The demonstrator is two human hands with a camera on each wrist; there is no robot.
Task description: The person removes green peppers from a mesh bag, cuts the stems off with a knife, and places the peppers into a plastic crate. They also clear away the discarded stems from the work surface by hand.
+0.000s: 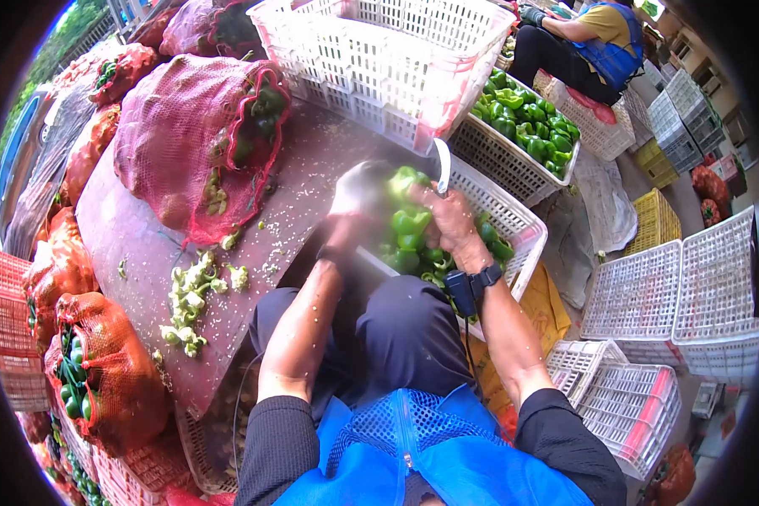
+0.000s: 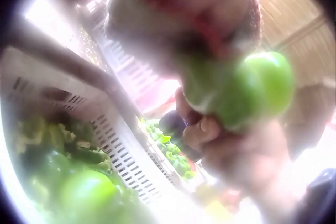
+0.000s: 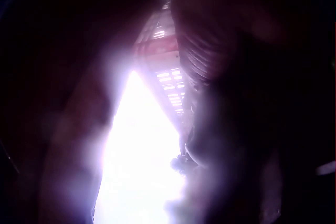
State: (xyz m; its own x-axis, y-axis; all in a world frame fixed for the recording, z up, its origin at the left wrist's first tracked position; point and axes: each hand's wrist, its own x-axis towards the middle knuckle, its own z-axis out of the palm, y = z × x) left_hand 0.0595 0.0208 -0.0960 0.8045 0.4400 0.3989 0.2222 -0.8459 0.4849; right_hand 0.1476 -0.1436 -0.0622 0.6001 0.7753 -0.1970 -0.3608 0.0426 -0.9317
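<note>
My left hand (image 1: pixel 361 190), in a pale glove, grips a green bell pepper (image 1: pixel 409 180). In the left wrist view the pepper (image 2: pixel 268 85) hangs between the gloved hand (image 2: pixel 184 19) and the bare right hand (image 2: pixel 241 150), whose curled fingers are against its underside. From the right hand (image 1: pixel 454 221) in the head view rises a narrow, pale, curved knife-like tool (image 1: pixel 443 160); its held end is hidden by the fingers. Below both hands, more green peppers (image 1: pixel 409 232) lie in a white crate (image 1: pixel 527 253). The right wrist view is mostly dark and glaring.
Pepper cores (image 1: pixel 190 295) are scattered on the tabletop (image 1: pixel 261 219) at left, near a red mesh sack (image 1: pixel 177 135). A white crate (image 1: pixel 379 76) stands beyond. Another crate holds peppers (image 1: pixel 531 122), with a seated person (image 1: pixel 603 38) behind. Stacked crates (image 1: pixel 632 287) stand at right.
</note>
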